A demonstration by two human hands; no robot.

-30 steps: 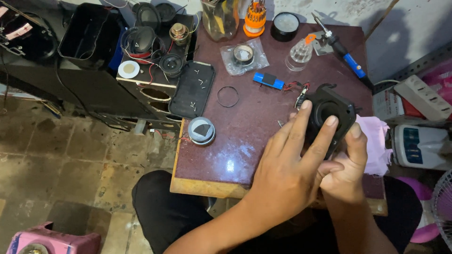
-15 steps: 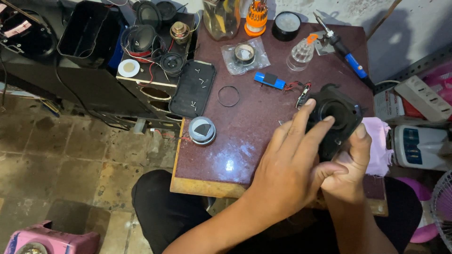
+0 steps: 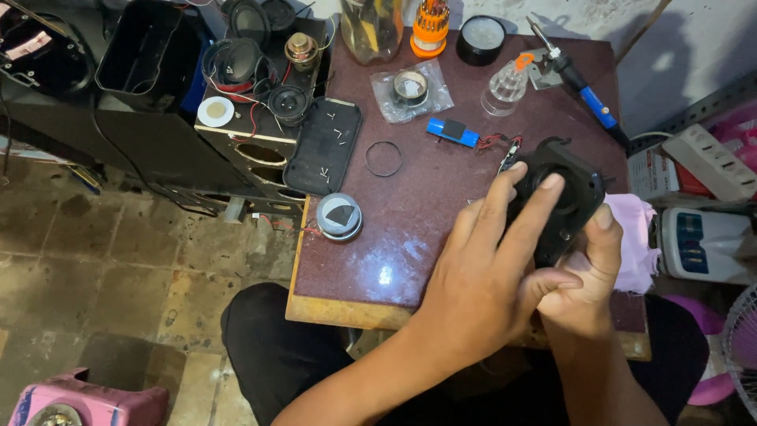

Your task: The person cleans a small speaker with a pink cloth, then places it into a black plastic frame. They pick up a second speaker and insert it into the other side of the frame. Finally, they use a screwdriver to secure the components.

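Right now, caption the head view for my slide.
Both hands, left hand and right hand, grip a black speaker housing over a maroon table.

Hands (image 3: 505, 276) perhaps hide the black housing's (image 3: 572, 193) underside.

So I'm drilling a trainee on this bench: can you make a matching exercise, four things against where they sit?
Things:
1. black housing
2. thin ring
3. orange bit set
4. pink cloth

Places:
A. far edge of the table
B. held in both hands
C. right edge, by the right hand
D. flat mid-table, left of the blue cell

Pairs: 1-B, 2-D, 3-A, 4-C
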